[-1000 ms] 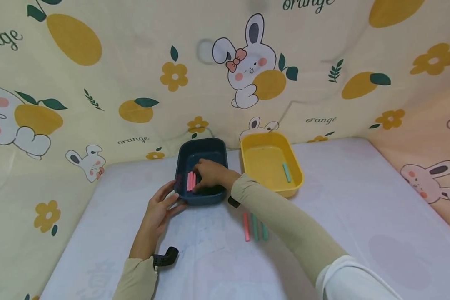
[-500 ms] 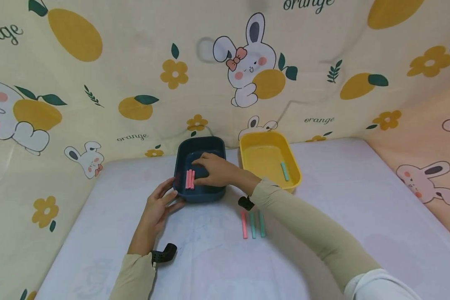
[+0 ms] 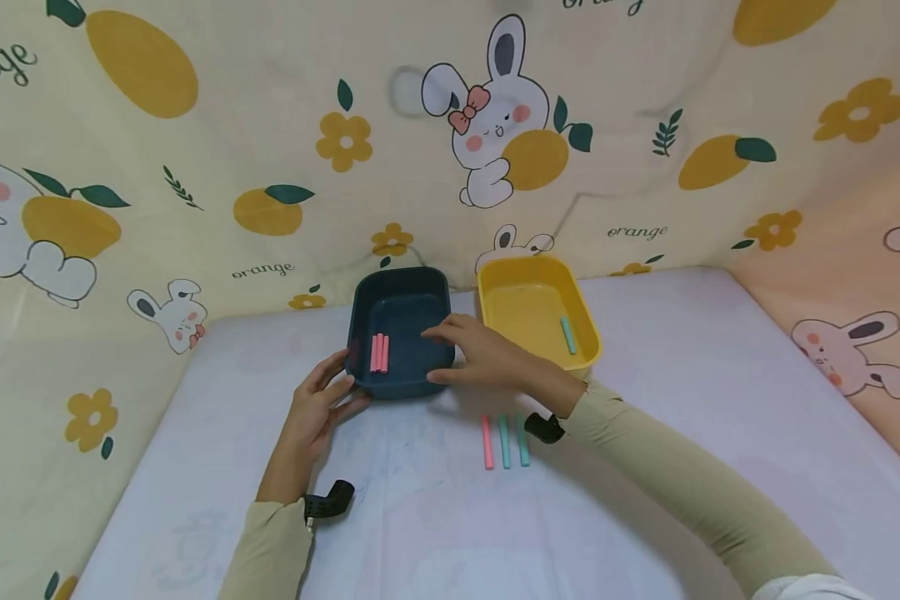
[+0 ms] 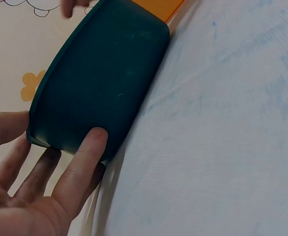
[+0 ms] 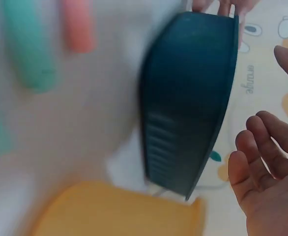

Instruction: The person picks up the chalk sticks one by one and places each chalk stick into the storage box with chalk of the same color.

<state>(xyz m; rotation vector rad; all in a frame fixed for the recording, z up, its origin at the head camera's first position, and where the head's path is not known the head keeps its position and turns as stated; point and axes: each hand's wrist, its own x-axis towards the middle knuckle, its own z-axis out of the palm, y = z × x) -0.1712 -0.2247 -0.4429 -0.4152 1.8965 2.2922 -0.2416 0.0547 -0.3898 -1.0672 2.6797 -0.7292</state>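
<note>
My left hand (image 3: 317,417) rests its spread fingers against the outside of the dark blue bin (image 3: 401,387) at its near left corner. In the left wrist view, those fingers (image 4: 80,167) touch the bin's wall and rim. Three pink chalk sticks (image 3: 379,353) lie side by side inside the bin, at its left. Over the bin's right rim is my right hand (image 3: 487,354), thumb and fingers apart, holding nothing. The right wrist view shows this hand (image 5: 272,167) with its palm bare.
A yellow bin (image 3: 528,308), right of the blue one, holds a green chalk stick (image 3: 567,335). In front, on the white-covered table (image 3: 420,517), lie a pink chalk stick (image 3: 487,442) and two green chalk sticks (image 3: 505,442). A printed cloth (image 3: 270,125) hangs behind.
My right hand has drawn back rightward from the pink chalk sticks in the blue bin to its right rim, and its fingers have spread. The left hand stays at the bin's corner.
</note>
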